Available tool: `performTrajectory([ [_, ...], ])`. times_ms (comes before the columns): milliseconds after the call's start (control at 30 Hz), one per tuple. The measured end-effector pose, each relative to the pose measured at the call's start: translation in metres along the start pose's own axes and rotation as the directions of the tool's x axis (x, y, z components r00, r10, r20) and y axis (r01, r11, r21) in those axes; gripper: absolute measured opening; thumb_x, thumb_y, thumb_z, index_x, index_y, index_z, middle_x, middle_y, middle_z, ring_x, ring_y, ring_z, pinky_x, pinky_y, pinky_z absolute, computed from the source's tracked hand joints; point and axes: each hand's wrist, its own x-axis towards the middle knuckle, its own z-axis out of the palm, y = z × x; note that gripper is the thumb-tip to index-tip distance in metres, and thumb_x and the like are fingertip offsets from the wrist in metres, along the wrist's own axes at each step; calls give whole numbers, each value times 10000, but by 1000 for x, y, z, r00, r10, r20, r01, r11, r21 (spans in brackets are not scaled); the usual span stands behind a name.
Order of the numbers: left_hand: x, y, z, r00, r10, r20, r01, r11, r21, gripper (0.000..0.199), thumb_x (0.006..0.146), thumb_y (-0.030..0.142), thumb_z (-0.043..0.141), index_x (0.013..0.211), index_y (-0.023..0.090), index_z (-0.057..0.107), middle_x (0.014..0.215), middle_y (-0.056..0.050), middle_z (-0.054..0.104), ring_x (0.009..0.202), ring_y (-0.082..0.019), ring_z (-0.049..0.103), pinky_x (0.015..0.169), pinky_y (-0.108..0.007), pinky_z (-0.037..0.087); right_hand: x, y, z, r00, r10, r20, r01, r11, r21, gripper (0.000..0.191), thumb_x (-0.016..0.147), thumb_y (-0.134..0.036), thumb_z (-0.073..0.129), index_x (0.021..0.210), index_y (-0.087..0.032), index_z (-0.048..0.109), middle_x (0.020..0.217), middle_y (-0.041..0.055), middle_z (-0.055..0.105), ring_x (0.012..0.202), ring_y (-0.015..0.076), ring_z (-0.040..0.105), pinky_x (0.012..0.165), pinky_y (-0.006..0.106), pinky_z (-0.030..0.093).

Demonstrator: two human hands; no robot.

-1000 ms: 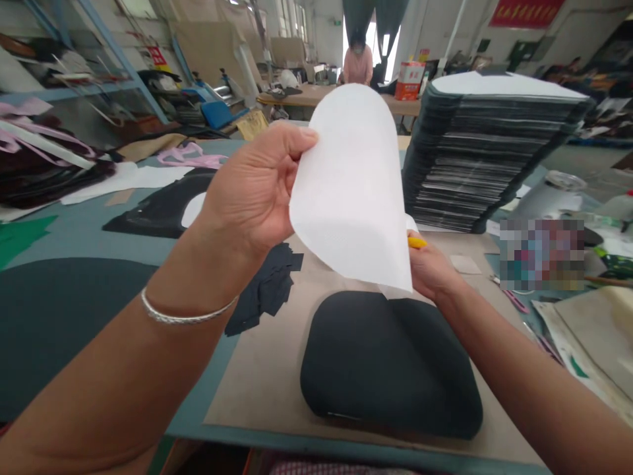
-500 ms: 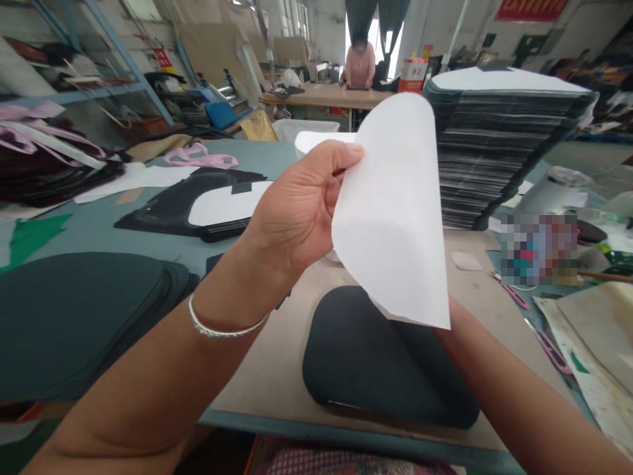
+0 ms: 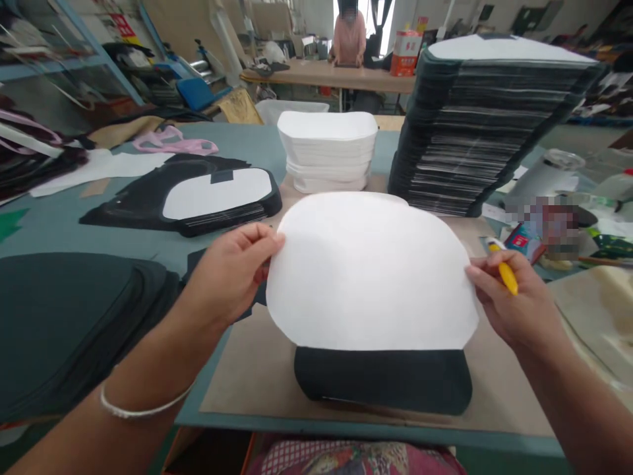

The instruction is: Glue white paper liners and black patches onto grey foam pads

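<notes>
From my remote seat, the picture has changed plainly since the earlier frame. The white sheet (image 3: pixel 368 270) no longer curls upright in front of the camera; it now spreads almost flat over the black foam pad (image 3: pixel 383 379), leaving only a dark strip of the pad showing along the near side. The pad sits on a brown card sheet (image 3: pixel 247 379), which lies on the teal work table (image 3: pixel 346 429).

My left hand (image 3: pixel 230 274) is partly open, its fingers and thumb pinching the sheet's left edge. My right hand (image 3: pixel 512 300) has come fully into view, curled around a yellow pen-shaped tool (image 3: pixel 505 277), with its fingers at the sheet's right edge. (I can't tell whether the tool's tip touches the sheet.)

With the sheet lowered, a stack of white curved pieces (image 3: pixel 326 148) now shows whole beyond it, just left of the tall stack of black pads (image 3: pixel 475 125). Far off, a co-worker (image 3: pixel 349 36) stands at another table.
</notes>
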Motion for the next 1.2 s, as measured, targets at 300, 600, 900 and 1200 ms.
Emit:
performTrajectory([
  [300, -39, -111, 7, 989, -132, 65, 91, 898, 429, 332, 781, 500, 651, 651, 221, 527, 571, 37, 507, 533, -150, 493, 500, -250, 388, -92, 39, -36, 992, 52, 116, 10, 876, -483, 267, 881, -455, 688, 935, -273, 499, 864, 18, 582, 739, 195, 606, 636, 322, 514],
  [600, -37, -141, 14, 998, -66, 22, 35, 743, 669, 306, 825, 499, 530, 686, 227, 539, 610, 22, 568, 606, -174, 557, 610, -276, 405, -115, 64, -35, 976, 196, 91, -112, 821, -560, 233, 948, -440, 606, 960, -264, 454, 887, 11, 580, 762, 177, 615, 703, 299, 510],
  [900, -31, -139, 16, 990, -138, -1, 102, 727, 679, 359, 836, 562, 523, 702, 229, 540, 592, 35, 529, 579, -168, 531, 579, -270, 389, -114, 66, -30, 970, 231, 76, -151, 817, -557, 226, 952, -428, 615, 980, -269, 456, 916, 3, 587, 771, 159, 620, 731, 288, 511],
  [1200, -30, -141, 15, 986, -166, -27, 137, 701, 700, 384, 819, 596, 532, 700, 231, 559, 590, 31, 556, 571, -172, 555, 569, -268, 404, -110, 65, -28, 969, 240, 62, -158, 791, -592, 216, 951, -428, 609, 962, -271, 461, 872, -2, 593, 731, 161, 616, 674, 280, 504],
])
